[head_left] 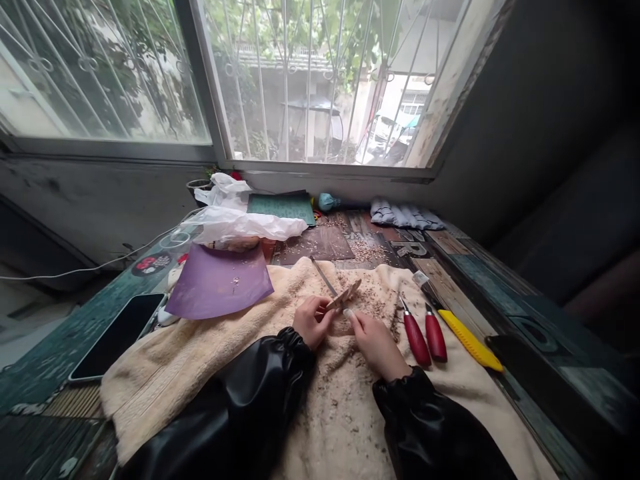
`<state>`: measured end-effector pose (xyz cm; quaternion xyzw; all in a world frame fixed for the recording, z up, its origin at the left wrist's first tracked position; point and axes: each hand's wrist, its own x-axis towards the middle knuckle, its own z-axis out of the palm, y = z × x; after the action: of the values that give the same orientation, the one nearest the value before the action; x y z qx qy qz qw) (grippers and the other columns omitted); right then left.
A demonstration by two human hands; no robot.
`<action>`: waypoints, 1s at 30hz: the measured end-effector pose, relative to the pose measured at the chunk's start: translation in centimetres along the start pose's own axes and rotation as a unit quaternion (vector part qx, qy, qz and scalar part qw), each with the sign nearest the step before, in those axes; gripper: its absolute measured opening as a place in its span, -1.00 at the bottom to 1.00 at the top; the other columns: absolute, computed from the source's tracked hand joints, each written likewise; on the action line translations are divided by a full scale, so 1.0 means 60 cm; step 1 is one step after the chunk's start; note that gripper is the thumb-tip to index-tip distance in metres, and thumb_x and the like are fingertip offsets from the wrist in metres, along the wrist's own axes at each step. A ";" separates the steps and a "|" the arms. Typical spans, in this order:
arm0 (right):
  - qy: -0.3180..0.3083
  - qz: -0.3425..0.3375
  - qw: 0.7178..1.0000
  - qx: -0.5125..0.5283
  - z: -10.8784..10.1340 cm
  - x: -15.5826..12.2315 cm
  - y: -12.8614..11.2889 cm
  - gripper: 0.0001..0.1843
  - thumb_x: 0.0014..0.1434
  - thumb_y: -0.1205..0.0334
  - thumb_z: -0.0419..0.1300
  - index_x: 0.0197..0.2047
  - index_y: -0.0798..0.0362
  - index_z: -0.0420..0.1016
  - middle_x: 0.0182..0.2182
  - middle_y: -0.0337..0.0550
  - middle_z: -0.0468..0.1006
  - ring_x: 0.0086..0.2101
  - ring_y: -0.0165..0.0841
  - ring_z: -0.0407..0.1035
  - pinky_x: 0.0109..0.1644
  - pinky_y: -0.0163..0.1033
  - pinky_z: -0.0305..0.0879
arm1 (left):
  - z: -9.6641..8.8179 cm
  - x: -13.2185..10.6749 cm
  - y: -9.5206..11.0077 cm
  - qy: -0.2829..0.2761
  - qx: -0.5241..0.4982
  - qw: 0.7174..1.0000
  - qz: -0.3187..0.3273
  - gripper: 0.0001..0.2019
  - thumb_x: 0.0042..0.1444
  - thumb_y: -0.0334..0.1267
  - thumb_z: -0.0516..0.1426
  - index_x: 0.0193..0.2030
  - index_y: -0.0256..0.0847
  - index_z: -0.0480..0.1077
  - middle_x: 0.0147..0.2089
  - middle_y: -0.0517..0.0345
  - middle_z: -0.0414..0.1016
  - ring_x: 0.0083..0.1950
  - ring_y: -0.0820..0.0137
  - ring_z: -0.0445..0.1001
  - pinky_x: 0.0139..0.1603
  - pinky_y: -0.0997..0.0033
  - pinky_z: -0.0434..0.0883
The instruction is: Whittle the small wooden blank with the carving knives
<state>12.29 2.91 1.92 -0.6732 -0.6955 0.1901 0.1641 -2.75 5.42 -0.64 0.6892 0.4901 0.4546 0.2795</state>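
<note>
My left hand (pixel 313 321) is closed round the near end of a small pale wooden piece (pixel 346 295), which points up and to the right. A thin metal tool (pixel 324 276) slants away from it toward the back. My right hand (pixel 371 335) is closed, its fingertips pressed against the wooden piece from the right; what it grips is hidden. Both hands rest over a cream towel (pixel 210 353) strewn with wood shavings (pixel 373 303). Both arms wear black glossy sleeves.
Two red-handled knives (pixel 425 337) and a yellow cutter (pixel 470 340) lie to the right on the towel. A purple sheet (pixel 217 281), a dark tablet (pixel 117 335), a white plastic bag (pixel 240 225) and a green mat (pixel 283 205) sit left and behind. A barred window is beyond.
</note>
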 end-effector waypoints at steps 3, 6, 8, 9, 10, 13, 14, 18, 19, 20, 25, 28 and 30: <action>0.004 -0.001 1.000 0.023 0.005 0.000 0.016 -0.62 0.16 0.11 -0.20 -0.48 0.04 0.33 -0.58 -0.19 0.42 -0.52 -0.41 0.25 -0.45 -0.37 0.00 | -0.001 0.000 0.001 -0.011 0.017 1.000 0.009 -0.83 0.01 -0.19 0.07 -0.34 -0.25 0.35 -0.37 0.12 0.37 -0.38 0.49 0.38 -0.38 0.50 0.43; 0.013 0.004 0.999 0.037 0.005 -0.007 0.032 -0.61 0.16 0.08 -0.20 -0.51 0.03 0.31 -0.59 -0.19 0.41 -0.53 -0.40 0.25 -0.46 -0.36 0.02 | -0.002 -0.001 0.002 -0.027 0.026 0.999 0.012 -0.78 0.00 -0.13 0.08 -0.31 -0.25 0.35 -0.36 0.10 0.39 -0.34 0.45 0.39 -0.31 0.46 0.43; 0.026 0.014 0.998 0.048 0.001 -0.013 0.038 -0.60 0.15 0.05 -0.21 -0.51 0.02 0.29 -0.60 -0.20 0.41 -0.54 -0.39 0.24 -0.47 -0.35 0.02 | -0.003 -0.001 0.004 -0.034 0.033 0.999 0.012 -0.76 0.01 -0.12 0.06 -0.30 -0.25 0.36 -0.34 0.07 0.40 -0.31 0.43 0.39 -0.28 0.44 0.42; 0.034 0.022 0.998 0.056 -0.001 -0.016 0.040 -0.60 0.15 0.03 -0.22 -0.51 0.02 0.29 -0.61 -0.20 0.40 -0.55 -0.39 0.24 -0.48 -0.35 0.02 | -0.003 -0.001 0.005 -0.035 0.034 0.999 0.011 -0.76 0.02 -0.11 0.05 -0.29 -0.25 0.36 -0.33 0.06 0.40 -0.30 0.42 0.39 -0.27 0.43 0.41; 0.041 0.030 0.997 0.064 -0.003 -0.018 0.041 -0.59 0.15 0.01 -0.22 -0.52 0.01 0.28 -0.61 -0.21 0.40 -0.56 -0.39 0.24 -0.50 -0.35 0.02 | -0.004 -0.001 0.007 -0.037 0.032 0.999 0.011 -0.76 0.04 -0.12 0.03 -0.29 -0.25 0.36 -0.32 0.05 0.41 -0.29 0.41 0.39 -0.26 0.43 0.40; 0.064 0.032 0.994 0.085 -0.007 -0.023 0.040 -0.58 0.15 -0.02 -0.22 -0.51 0.01 0.27 -0.63 -0.21 0.39 -0.58 -0.40 0.23 -0.51 -0.36 0.02 | -0.007 -0.001 0.010 -0.048 0.013 0.999 0.007 -0.73 0.07 -0.11 -0.01 -0.26 -0.26 0.36 -0.30 0.05 0.41 -0.31 0.43 0.40 -0.29 0.47 0.39; 0.071 0.022 0.994 0.085 -0.006 -0.023 0.039 -0.58 0.15 -0.02 -0.22 -0.51 0.01 0.27 -0.64 -0.20 0.39 -0.58 -0.40 0.23 -0.52 -0.36 0.02 | -0.008 -0.002 0.011 -0.057 0.005 0.998 0.006 -0.71 0.07 -0.10 -0.02 -0.24 -0.26 0.36 -0.31 0.05 0.42 -0.35 0.45 0.40 -0.33 0.49 0.39; 0.088 -0.024 0.995 0.048 0.005 -0.026 0.037 -0.57 0.16 0.00 -0.23 -0.48 0.03 0.31 -0.64 -0.18 0.39 -0.59 -0.40 0.24 -0.50 -0.36 0.02 | -0.011 -0.002 0.008 -0.105 -0.012 0.994 0.004 -0.62 0.04 -0.01 -0.02 -0.19 -0.28 0.35 -0.40 0.11 0.41 -0.52 0.53 0.34 -0.50 0.56 0.33; 0.088 -0.033 0.995 0.037 0.008 -0.026 0.037 -0.57 0.17 0.01 -0.23 -0.46 0.03 0.32 -0.63 -0.17 0.40 -0.58 -0.40 0.25 -0.49 -0.36 0.02 | -0.012 -0.002 0.007 -0.110 -0.012 0.994 0.002 -0.60 0.03 0.01 -0.02 -0.18 -0.28 0.35 -0.43 0.13 0.40 -0.53 0.53 0.33 -0.52 0.57 0.31; 0.087 -0.040 0.995 0.028 0.010 -0.027 0.036 -0.57 0.17 0.02 -0.23 -0.45 0.03 0.33 -0.62 -0.17 0.41 -0.57 -0.39 0.26 -0.49 -0.36 0.03 | -0.012 -0.002 0.006 -0.112 -0.011 0.994 -0.001 -0.59 0.02 0.02 -0.02 -0.18 -0.29 0.36 -0.45 0.14 0.40 -0.53 0.53 0.32 -0.53 0.57 0.29; 0.089 -0.069 0.993 -0.016 0.015 -0.031 0.032 -0.58 0.18 0.07 -0.23 -0.41 0.05 0.36 -0.58 -0.14 0.45 -0.53 -0.38 0.30 -0.47 -0.36 0.03 | -0.015 0.002 0.008 -0.137 -0.030 0.989 -0.039 -0.58 0.08 0.02 -0.09 -0.19 -0.27 0.38 -0.53 0.19 0.36 -0.49 0.50 0.30 -0.51 0.58 0.24; 0.098 -0.074 0.992 -0.038 0.014 -0.034 0.029 -0.58 0.18 0.07 -0.22 -0.40 0.05 0.38 -0.59 -0.14 0.46 -0.56 -0.39 0.30 -0.49 -0.37 0.01 | -0.020 0.005 0.016 -0.157 -0.047 0.985 -0.055 -0.59 0.09 0.01 -0.10 -0.18 -0.25 0.37 -0.56 0.23 0.30 -0.50 0.52 0.26 -0.50 0.58 0.21; 0.104 -0.077 0.990 -0.052 0.014 -0.035 0.027 -0.59 0.18 0.08 -0.21 -0.40 0.04 0.39 -0.60 -0.15 0.46 -0.57 -0.40 0.30 -0.50 -0.37 0.00 | -0.022 0.006 0.021 -0.171 -0.051 0.982 -0.059 -0.60 0.09 0.01 -0.10 -0.23 -0.25 0.38 -0.59 0.25 0.26 -0.52 0.52 0.23 -0.51 0.58 0.19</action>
<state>13.41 0.80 0.46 -0.6411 -0.7336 0.0690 0.2146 -3.40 5.24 1.11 0.7110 0.4514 0.3375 0.4205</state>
